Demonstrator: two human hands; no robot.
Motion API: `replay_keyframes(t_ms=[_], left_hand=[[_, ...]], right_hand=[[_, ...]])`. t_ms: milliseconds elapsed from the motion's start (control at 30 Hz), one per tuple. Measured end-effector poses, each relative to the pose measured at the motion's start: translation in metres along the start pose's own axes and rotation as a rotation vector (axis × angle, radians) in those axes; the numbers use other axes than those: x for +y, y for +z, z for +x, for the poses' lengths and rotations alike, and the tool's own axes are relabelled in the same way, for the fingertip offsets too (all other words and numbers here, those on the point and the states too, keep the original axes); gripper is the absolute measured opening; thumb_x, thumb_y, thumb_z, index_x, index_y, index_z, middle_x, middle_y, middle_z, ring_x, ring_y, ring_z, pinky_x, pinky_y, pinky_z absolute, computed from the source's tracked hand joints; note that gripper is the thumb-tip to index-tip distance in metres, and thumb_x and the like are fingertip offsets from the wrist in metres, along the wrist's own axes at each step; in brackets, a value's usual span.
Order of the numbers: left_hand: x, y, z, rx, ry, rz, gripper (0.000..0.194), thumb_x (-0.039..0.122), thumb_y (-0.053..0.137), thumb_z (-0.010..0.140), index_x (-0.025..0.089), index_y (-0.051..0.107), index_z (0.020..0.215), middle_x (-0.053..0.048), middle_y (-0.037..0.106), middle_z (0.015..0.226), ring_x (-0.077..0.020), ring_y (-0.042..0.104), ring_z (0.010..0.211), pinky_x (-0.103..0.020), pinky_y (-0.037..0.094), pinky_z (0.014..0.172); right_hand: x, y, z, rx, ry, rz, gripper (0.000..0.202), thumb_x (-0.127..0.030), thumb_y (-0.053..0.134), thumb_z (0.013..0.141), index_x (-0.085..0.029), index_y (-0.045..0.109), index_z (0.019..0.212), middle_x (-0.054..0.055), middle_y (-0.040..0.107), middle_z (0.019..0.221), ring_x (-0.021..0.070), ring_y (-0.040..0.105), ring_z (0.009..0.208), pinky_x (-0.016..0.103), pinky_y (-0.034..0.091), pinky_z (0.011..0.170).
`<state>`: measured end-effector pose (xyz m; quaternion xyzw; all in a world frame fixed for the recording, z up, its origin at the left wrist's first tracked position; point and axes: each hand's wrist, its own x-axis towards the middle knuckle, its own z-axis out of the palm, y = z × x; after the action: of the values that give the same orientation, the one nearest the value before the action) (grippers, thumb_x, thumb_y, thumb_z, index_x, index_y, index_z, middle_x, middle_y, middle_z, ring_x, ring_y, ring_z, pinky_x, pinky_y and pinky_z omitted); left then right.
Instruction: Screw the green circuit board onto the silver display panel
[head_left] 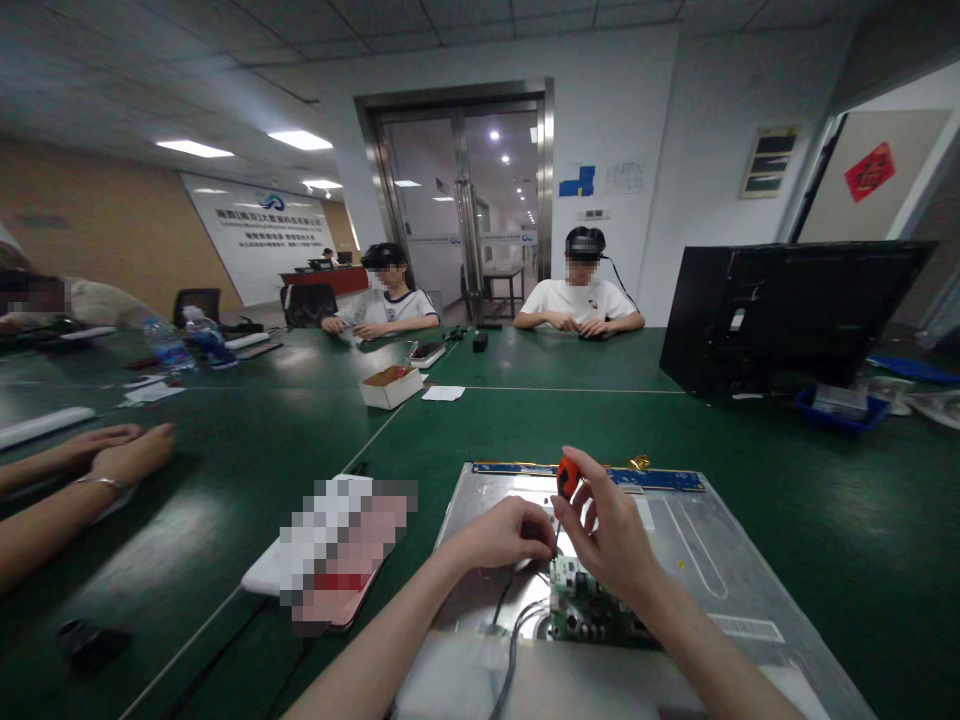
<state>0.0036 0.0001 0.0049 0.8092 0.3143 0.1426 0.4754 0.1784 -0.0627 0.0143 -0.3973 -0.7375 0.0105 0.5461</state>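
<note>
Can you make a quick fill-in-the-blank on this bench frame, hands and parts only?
1. The right hand grips a screwdriver with an ____ handle.
2. The left hand rests by the screwdriver's tip, above a ____ circuit board.
3. The board sits on a silver metal ____.
4. The table is ____.

Missing words: orange; green; panel; green

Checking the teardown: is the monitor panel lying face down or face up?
Face down. The monitor panel shows its bare metal back, with the green circuit board and cables exposed on top.

Office workroom — shared green tables (pixel 525 420)
</note>
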Motion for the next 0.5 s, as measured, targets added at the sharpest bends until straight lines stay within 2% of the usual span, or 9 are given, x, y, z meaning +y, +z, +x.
replay_keyframes(t_ms=[133,333,500], left_hand=[[0.0031,0.0002,-0.0017,0.008,0.004,0.0,0.01,0.006,0.071,0.073,0.016,0.073,0.073,0.004,0.065,0.066,-0.015,0.059,0.066,-0.024,0.046,0.068],[0.0048,0.0005,-0.0024,0.009,0.005,0.003,0.014,0.003,0.07,0.071,0.016,0.072,0.07,0.005,0.064,0.065,-0.0139,0.058,0.065,-0.023,0.046,0.068],[0.0033,0.0003,-0.0012,0.014,0.008,0.008,0.012,0.004,0.071,0.071,0.016,0.072,0.07,0.004,0.065,0.065,-0.0144,0.059,0.065,-0.024,0.046,0.067]], right_hand=[[-0.0026,-0.0017,0.0004,-0.007,0.031,0.023,0.043,-0.02,0.046,0.098,-0.021,0.039,0.14,0.0,0.065,0.078,0.0136,0.061,0.054,0.022,0.046,0.046],[-0.0015,-0.0006,0.0019,0.046,0.013,-0.024,0.036,-0.019,0.048,0.096,-0.022,0.041,0.132,-0.004,0.061,0.07,0.0111,0.055,0.045,0.02,0.04,0.042],[0.0017,-0.0001,0.0012,0.067,0.011,-0.062,0.035,-0.024,0.055,0.095,-0.022,0.041,0.127,-0.009,0.051,0.06,0.0114,0.05,0.041,0.02,0.035,0.042]])
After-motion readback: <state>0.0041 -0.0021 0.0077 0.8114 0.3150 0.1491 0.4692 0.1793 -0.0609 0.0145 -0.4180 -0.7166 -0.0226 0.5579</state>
